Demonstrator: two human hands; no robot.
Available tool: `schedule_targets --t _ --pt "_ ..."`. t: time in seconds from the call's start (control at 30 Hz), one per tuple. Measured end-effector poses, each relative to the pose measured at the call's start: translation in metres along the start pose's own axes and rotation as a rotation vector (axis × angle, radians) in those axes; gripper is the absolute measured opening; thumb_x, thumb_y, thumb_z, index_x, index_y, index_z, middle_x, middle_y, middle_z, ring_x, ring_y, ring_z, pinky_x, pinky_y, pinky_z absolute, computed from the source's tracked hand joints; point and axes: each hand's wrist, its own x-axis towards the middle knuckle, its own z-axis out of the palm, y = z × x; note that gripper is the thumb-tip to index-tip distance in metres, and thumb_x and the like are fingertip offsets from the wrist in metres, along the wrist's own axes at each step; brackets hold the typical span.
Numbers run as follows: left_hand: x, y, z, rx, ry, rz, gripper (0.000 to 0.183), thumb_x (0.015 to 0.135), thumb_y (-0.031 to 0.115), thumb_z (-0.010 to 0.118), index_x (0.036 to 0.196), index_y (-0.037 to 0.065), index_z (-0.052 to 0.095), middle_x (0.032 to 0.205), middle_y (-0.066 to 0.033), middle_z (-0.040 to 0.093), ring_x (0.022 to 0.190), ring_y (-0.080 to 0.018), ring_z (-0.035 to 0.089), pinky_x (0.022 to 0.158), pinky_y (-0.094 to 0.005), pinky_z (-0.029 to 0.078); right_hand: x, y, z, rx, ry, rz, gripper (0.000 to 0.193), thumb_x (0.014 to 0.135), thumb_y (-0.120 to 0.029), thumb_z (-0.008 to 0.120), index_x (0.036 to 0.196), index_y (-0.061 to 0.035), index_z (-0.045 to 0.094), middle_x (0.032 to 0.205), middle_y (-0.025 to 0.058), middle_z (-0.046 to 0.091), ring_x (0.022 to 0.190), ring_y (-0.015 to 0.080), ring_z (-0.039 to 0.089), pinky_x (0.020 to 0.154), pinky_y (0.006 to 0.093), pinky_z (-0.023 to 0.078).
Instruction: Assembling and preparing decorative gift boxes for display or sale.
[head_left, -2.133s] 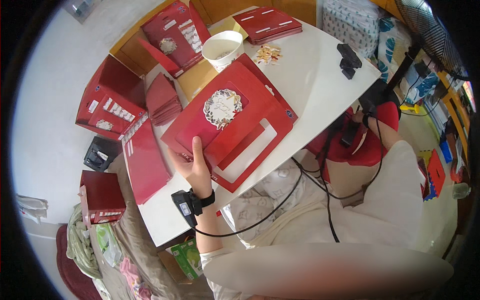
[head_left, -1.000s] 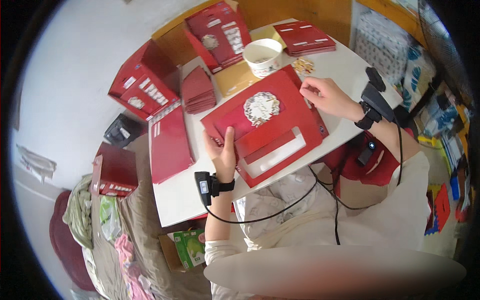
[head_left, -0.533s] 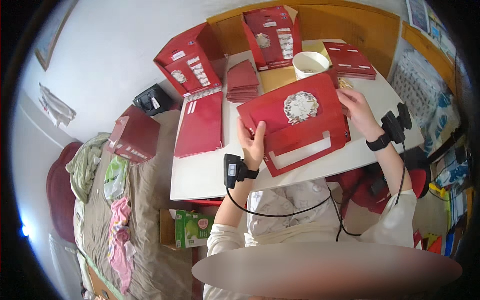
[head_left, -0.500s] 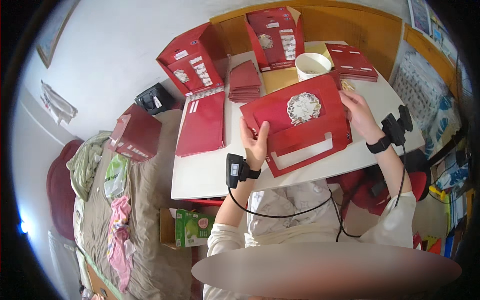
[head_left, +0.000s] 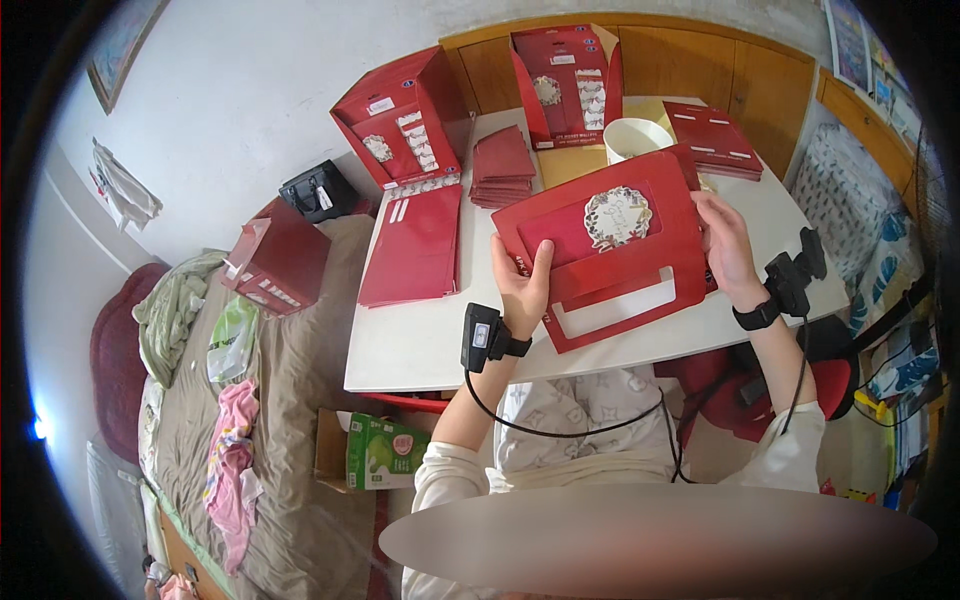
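Note:
Between my two hands is a red cardboard sleeve, tilted above the near part of the table. A white oval with a printed wreath sits on its upper half, and a wide cut-out window opens in its lower half. My left hand grips the left edge, thumb on the front face. At the right edge my right hand is closed on the sleeve, its fingertips partly behind the cardboard. Behind the sleeve stands a white paper tub, its lower part hidden. Both wrists wear black strapped devices with cables.
Two red display boxes stand at the back of the white table. Red stacks lie at the left, middle and back right. Another red box rests on the bed, near a black bag.
The whole view has shifted slightly right and down. My right hand sits a little lower along the sleeve's right edge. Both hands still hold the sleeve.

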Motion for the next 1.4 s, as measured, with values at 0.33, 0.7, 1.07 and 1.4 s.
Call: schedule_targets --t 0.33,0.7,1.07,1.4 --pt "-0.009 -0.003 0.003 0.087 0.052 0.073 0.031 0.087 0.016 0.058 0.108 -0.001 0.042 0.097 -0.0112 0.054 0.087 -0.0168 0.052 0.079 -0.0299 0.043 -0.008 -0.008 0.009 -0.061 -0.046 -0.061 0.030 0.089 -0.013 0.047 0.116 0.0004 0.047 0.114 0.0078 0.053 0.106 0.0127 0.050 0.093 0.0257 0.037" --pt "0.000 -0.016 0.003 -0.038 0.228 -0.048 0.036 0.092 0.019 0.050 0.119 -0.002 0.040 0.107 -0.0145 0.055 0.094 -0.0205 0.053 0.084 -0.0313 0.042 -0.007 -0.002 -0.005 -0.353 0.166 -0.371 0.037 0.089 -0.013 0.052 0.122 -0.0019 0.039 0.116 0.0091 0.052 0.114 0.0162 0.045 0.098 0.0307 0.034" --pt "-0.012 -0.027 0.013 -0.400 0.243 -0.114 0.041 0.095 0.025 0.044 0.127 0.002 0.033 0.118 -0.0110 0.049 0.103 -0.0174 0.050 0.089 -0.0301 0.040 -0.007 0.027 0.039 0.157 0.121 0.016 0.042 0.088 -0.023 0.057 0.123 -0.0063 0.042 0.116 0.0050 0.053 0.103 0.0131 0.054 0.086 0.0298 0.044" --pt "-0.017 -0.040 -0.021 -0.151 0.038 -0.283 0.042 0.096 0.025 0.043 0.127 -0.002 0.036 0.107 -0.0098 0.054 0.089 -0.0136 0.052 0.075 -0.0264 0.044 -0.032 0.021 -0.033 -0.021 0.150 0.364 0.041 0.082 -0.021 0.061 0.116 -0.0048 0.045 0.096 0.0079 0.061 0.073 0.0167 0.064 0.061 0.0281 0.052"
